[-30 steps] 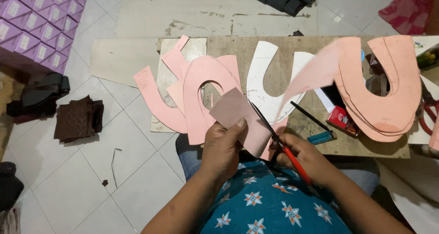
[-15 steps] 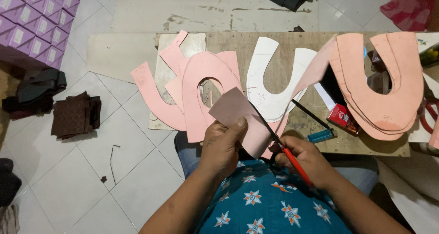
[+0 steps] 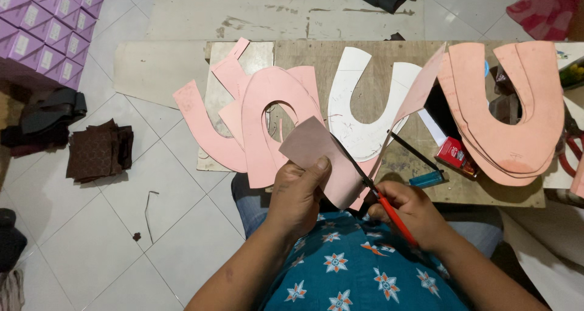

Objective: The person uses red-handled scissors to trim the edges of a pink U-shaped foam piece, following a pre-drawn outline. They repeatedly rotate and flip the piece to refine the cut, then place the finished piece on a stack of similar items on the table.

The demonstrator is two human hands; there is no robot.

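My left hand (image 3: 300, 192) pinches a flat piece of brownish-pink sheet material (image 3: 317, 156), holding it up over my lap. My right hand (image 3: 412, 210) grips red-handled scissors (image 3: 372, 189), whose dark blades lie along the sheet's right edge. Just beyond the hands, pink U-shaped cut pieces (image 3: 261, 122) rest on a low wooden board (image 3: 389, 62). A white U-shaped pattern (image 3: 359, 110) sits beside them.
A stack of larger pink U-shaped pieces (image 3: 511, 110) lies at the board's right. A small red box (image 3: 451, 152) and a blue lighter (image 3: 426, 178) sit near the board's front edge. Purple boxes (image 3: 42, 25) stand far left; dark brown pieces (image 3: 97, 150) lie on the tiled floor.
The view has shifted slightly. The scissors have advanced a little along the sheet's right edge, while my left hand keeps its hold on the sheet.
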